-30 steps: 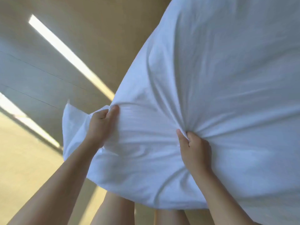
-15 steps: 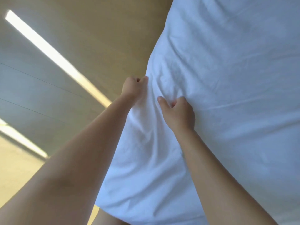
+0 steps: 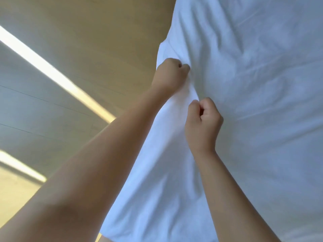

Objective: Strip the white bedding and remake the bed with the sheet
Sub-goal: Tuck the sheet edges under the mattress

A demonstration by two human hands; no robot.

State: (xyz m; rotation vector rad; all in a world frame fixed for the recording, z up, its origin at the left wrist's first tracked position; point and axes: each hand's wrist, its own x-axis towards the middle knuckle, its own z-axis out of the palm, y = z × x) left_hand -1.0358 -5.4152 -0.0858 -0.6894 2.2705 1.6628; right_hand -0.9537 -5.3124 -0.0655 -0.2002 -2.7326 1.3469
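Note:
A large white sheet point(image 3: 253, 102) fills the right half of the view, wrinkled and gathered toward its left edge. My left hand point(image 3: 170, 75) grips a bunch of the cloth near that edge, fist closed. Just below and to the right, my right hand point(image 3: 203, 124) holds another gathered fold, fingers curled round it. Both forearms reach in from the bottom of the frame. The bed itself is hidden under the cloth.
To the left lies a tan floor or wall surface point(image 3: 104, 41) with bright strips of light point(image 3: 52, 72) and grey panels point(image 3: 35, 110). The sheet's lower edge point(image 3: 111, 234) hangs free at the bottom centre.
My hands have moved along the sheet's left edge and regripped; the left hand sits higher than the right now, and the cloth is bunched between them.

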